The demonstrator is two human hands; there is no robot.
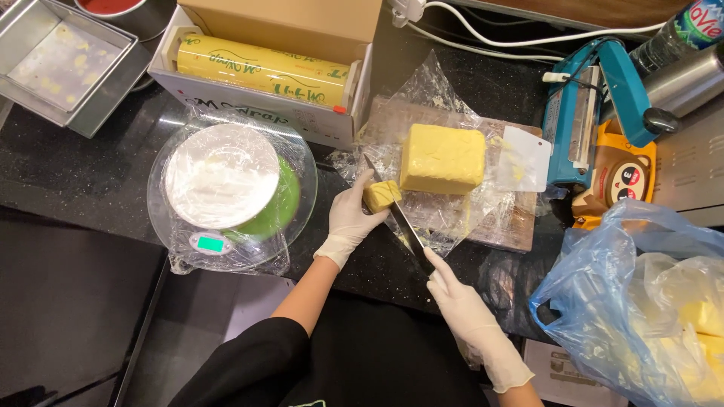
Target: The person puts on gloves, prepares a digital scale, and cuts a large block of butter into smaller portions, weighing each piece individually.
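Black counter [90, 181], butter on plastic wrap [445, 226].
Our left hand [351, 218] grips one cut piece [381, 194]; right hand [460, 298] clasps the knife [396, 218]; big block [443, 158] remains.

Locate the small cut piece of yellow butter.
Head view, centre: the small yellow butter piece lies on clear plastic wrap, held by the gloved left hand, just left of the large yellow butter block.

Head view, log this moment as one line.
left hand: steadies small butter piece | right hand: holds knife | big butter block: on plastic wrap
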